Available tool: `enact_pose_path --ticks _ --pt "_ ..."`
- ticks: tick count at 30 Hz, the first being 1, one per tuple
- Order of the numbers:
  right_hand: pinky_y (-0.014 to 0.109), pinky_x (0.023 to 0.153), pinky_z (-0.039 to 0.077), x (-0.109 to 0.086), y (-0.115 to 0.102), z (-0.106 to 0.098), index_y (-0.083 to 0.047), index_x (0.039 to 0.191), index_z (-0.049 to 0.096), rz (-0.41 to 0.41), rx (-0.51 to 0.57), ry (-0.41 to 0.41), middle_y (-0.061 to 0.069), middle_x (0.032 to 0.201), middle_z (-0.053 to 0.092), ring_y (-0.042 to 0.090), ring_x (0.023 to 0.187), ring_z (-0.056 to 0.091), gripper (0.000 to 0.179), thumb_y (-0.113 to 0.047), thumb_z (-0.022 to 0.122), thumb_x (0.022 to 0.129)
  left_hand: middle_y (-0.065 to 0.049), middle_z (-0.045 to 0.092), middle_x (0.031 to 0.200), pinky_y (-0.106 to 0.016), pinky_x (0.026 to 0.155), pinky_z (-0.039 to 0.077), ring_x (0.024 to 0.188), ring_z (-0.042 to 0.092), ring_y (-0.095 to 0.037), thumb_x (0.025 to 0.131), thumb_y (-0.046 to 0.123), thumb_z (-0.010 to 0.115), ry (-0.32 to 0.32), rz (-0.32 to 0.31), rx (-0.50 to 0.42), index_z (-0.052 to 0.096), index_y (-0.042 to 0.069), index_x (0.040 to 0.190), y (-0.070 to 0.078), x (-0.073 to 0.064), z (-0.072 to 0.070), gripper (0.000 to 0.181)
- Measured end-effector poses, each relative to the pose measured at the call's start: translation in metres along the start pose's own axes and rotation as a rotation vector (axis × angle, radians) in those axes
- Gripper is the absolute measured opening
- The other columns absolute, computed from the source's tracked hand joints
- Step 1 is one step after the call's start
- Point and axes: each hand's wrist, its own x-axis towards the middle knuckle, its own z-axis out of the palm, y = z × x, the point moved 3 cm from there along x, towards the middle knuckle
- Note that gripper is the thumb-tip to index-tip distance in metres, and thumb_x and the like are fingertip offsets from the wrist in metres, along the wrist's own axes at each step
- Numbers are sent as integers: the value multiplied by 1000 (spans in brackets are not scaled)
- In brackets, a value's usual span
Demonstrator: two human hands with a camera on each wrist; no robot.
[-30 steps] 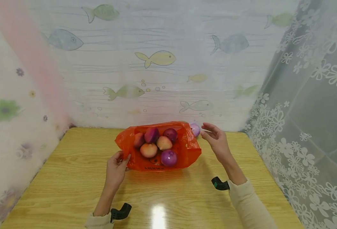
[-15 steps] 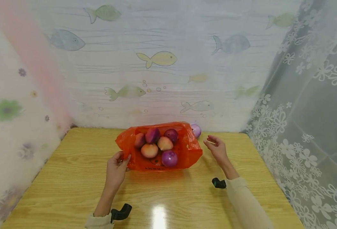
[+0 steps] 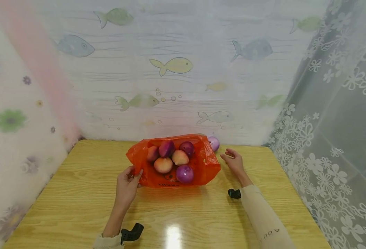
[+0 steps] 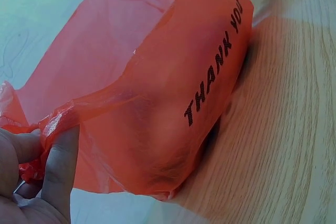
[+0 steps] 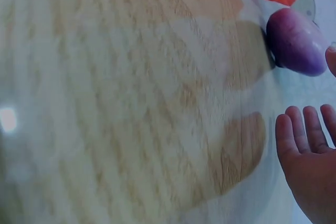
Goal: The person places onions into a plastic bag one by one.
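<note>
An orange-red plastic bag (image 3: 208,173) lies with its mouth open, and "THANK YOU" is printed on its side in the left wrist view. My left hand (image 3: 127,185) pinches the bag's left edge between thumb and fingers. Inside sit several round fruits: peach-coloured ones (image 3: 163,165), dark reddish-purple ones (image 3: 166,149) and a shiny purple one (image 3: 184,174). A smooth, egg-shaped purple fruit (image 5: 296,42) stands outside, behind the bag's right end. My right hand (image 3: 235,163) is held nearby with fingers relaxed, apart from that fruit and holding nothing.
Everything stands on a wood-grain table (image 3: 77,193), with the bag near its back edge. A pale round thing (image 5: 304,8) is mostly hidden behind the bag. A fish-print curtain (image 3: 176,86) hangs behind, and flowered curtains flank both sides.
My right hand has drawn back and down from beside the purple fruit outside the bag. My left hand keeps its hold on the bag, and the fruits lie as before.
</note>
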Motion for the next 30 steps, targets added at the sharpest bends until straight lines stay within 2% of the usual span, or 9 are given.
enact_pose_path --ticks 3,6,9,11,19,25,30 --pt "11 79 49 10 7 4 11 147 41 -3 -8 10 35 144 48 45 128 52 60 -13 67 99 -22 66 106 -22 62 60 76 69 -6 102 0 57 6 -5 -2 62 -9 125 0 0 0 25" --pt "26 95 53 15 8 8 11 148 40 14 -13 11 34 145 47 46 130 51 61 -14 67 99 -21 66 106 -22 62 60 76 69 -5 102 0 58 9 -10 -2 62 -9 125 0 0 0 25" --pt "45 111 47 19 6 13 11 150 36 36 -3 -7 34 148 44 46 134 48 65 -15 67 99 -21 67 106 -22 62 60 77 69 -6 102 1 58 11 -10 -4 62 -9 125 0 0 0 25" --pt "52 115 41 21 5 17 10 152 34 49 7 -20 33 150 41 47 137 44 68 -17 67 99 -22 67 107 -22 62 60 76 69 -5 102 1 58 11 -6 -6 62 -9 125 0 0 -1 25" --pt "54 118 36 26 -3 27 7 156 27 48 -10 -38 33 154 35 47 141 39 70 -17 64 101 -29 66 113 -22 62 60 76 69 -5 102 2 58 9 2 -3 63 -8 123 0 0 -1 24" --pt "55 116 37 32 -8 33 10 156 23 14 -5 -26 37 151 36 51 138 43 71 -8 62 99 -24 67 108 -27 62 61 76 69 -6 102 0 58 15 9 -8 62 -10 122 1 1 -1 22" --pt "55 115 38 36 -9 38 8 157 21 4 -29 -38 37 151 37 50 139 42 74 -8 63 99 -19 68 104 -26 62 61 76 70 -6 101 -1 58 15 1 -18 62 -10 122 1 1 -2 23"
